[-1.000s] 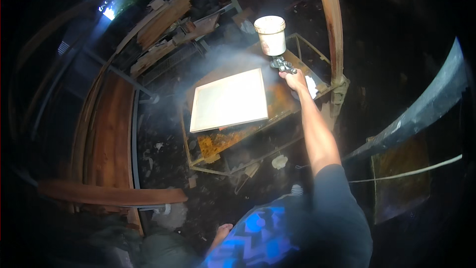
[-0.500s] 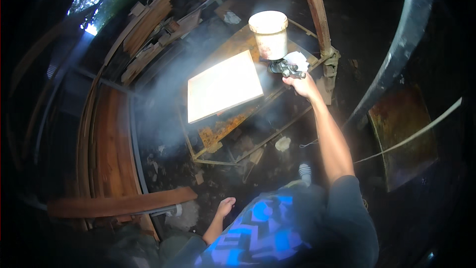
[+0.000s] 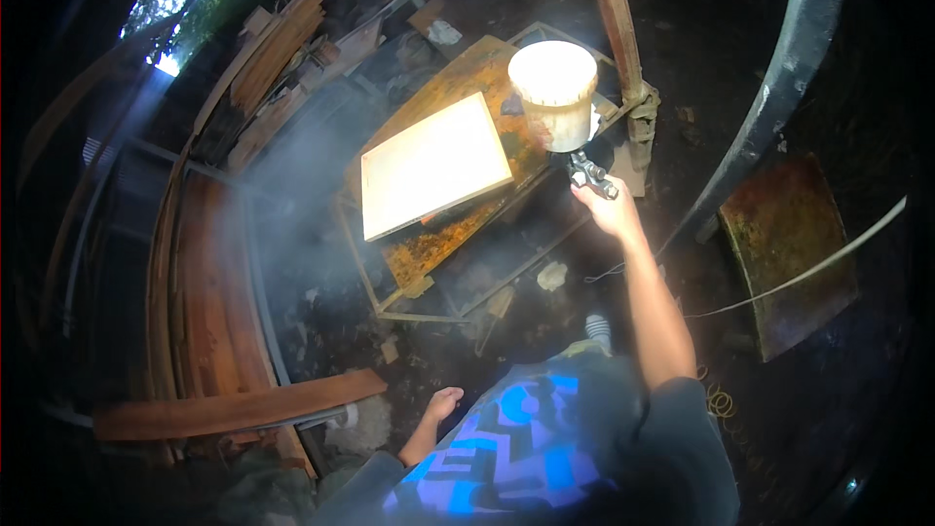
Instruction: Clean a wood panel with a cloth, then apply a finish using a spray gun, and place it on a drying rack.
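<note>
My right hand [image 3: 604,202] is wrapped round the handle of a metal spray gun [image 3: 586,171], which carries a large, paint-stained white cup [image 3: 553,102] upright on top. The gun is just right of a bright, pale rectangular panel [image 3: 429,170], lying tilted across a rusty, yellow-stained board [image 3: 429,263] on a low metal stand [image 3: 370,297]. Whitish mist hangs left of and below the panel. My left hand [image 3: 444,403] is low beside my body, fingers curled, with nothing visible in them.
Stacked timber [image 3: 273,58] and long planks [image 3: 209,302] line the left, with a loose board [image 3: 234,401] across them. A wooden post [image 3: 612,19], dark curved beam [image 3: 755,127], stained sheet [image 3: 789,263], pale cord [image 3: 828,271] and yellow coiled hose [image 3: 721,401] are at the right.
The spray gun and my right hand have moved down and right, away from the panel. My left hand came further into view. Mist has spread leftward.
</note>
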A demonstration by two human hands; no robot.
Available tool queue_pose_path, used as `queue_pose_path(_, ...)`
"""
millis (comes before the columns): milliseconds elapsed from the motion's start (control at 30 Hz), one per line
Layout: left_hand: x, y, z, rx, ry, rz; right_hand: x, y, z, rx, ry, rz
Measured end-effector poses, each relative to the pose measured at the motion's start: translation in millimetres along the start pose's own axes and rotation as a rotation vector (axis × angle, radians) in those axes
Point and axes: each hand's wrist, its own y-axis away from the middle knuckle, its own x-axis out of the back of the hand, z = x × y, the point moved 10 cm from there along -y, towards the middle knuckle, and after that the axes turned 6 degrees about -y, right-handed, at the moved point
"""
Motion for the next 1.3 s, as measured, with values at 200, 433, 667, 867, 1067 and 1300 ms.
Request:
queue_pose_path(200,15,-24,18,-0.044,-0.033,-0.006,5,7,-2,0.015,0.161,0.326)
queue_pose_path(433,70,-60,20,-0.164,-0.101,-0.068,-22,-86,-34,0.23,0.153,0.373)
queue_pose_path(667,182,-73,-27,-0.295,-0.124,0.009,-70,-127,-17,0.125,0.146,0.459)
queue_pose_path(867,240,-53,-208,0.103,0.016,-0.045,-53,-72,29,0.085,0.066,0.42)
queue_pose_path(1067,239,-108,-248,-0.262,-0.533,-0.07,-98,22,9,0.143,0.019,0.355)
queue_pose_path(1300,232,-96,-174,-0.007,-0.131,-0.163,-153,115,35,0.088,-0.122,0.415)
